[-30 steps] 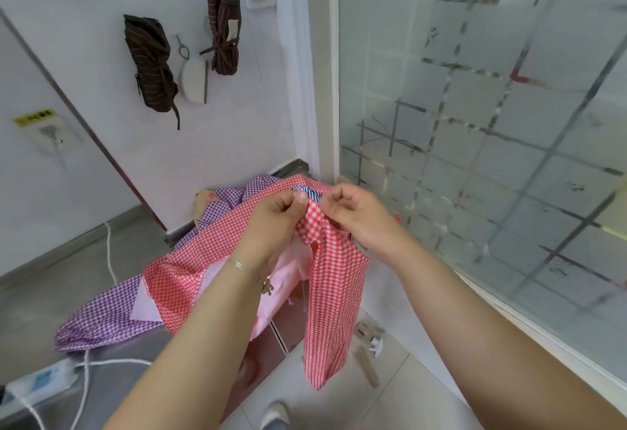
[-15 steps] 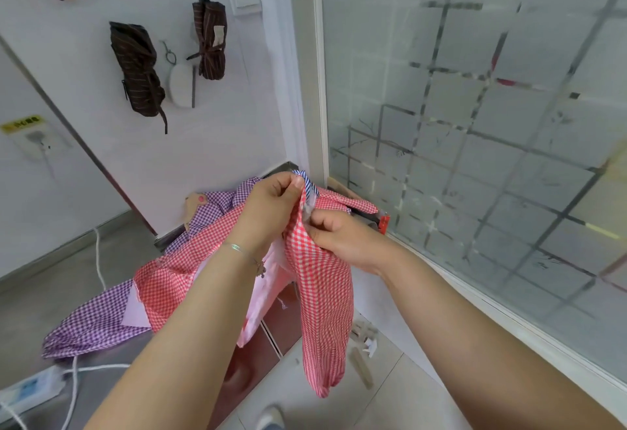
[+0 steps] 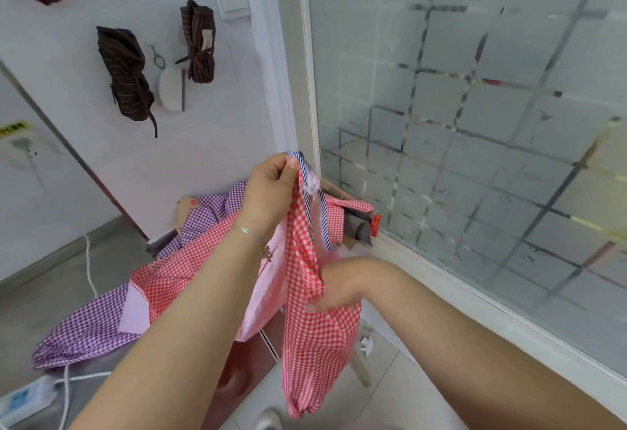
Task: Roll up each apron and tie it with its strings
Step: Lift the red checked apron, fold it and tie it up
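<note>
Left hand [image 3: 271, 188] grip pinches the top of the red checked apron [image 3: 315, 327], which hangs down. Right hand [image 3: 334, 288] on it mid-length; grip blurred, cannot tell.

Frosted glass partition [image 3: 475, 124] close right; open floor [image 3: 390, 392] below.

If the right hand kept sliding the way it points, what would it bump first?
Probably the red checked apron: the right hand is blurred, its fingers already against the hanging cloth, with the pink cloth seemingly behind.
</note>
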`<state>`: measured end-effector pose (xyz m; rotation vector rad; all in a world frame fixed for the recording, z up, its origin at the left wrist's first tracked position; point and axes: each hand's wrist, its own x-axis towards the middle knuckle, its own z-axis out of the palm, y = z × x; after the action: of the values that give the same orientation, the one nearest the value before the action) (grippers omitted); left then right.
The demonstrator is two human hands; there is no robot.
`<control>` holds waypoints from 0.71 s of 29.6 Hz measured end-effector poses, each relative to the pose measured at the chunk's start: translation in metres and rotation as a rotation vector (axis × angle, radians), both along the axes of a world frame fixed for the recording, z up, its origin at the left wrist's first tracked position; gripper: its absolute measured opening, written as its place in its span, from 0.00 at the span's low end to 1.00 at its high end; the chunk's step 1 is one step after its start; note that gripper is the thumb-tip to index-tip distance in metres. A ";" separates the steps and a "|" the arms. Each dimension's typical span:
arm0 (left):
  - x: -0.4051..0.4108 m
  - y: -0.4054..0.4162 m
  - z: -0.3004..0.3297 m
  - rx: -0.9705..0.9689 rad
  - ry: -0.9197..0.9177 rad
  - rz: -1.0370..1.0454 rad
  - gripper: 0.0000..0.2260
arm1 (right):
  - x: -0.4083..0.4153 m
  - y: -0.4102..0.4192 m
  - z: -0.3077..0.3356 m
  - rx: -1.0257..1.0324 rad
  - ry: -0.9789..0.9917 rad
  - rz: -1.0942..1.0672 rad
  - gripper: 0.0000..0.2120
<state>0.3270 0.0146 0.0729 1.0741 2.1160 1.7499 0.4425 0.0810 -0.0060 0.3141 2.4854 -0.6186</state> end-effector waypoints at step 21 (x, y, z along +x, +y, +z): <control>0.104 -0.021 -0.241 -0.993 -0.667 -0.661 0.07 | 0.196 0.077 -0.147 0.202 -0.895 -0.232 0.25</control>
<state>0.4311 -0.0065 -0.1679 0.6229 1.5601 0.4846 0.6384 0.1580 -0.1530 0.7713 1.6495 -0.2212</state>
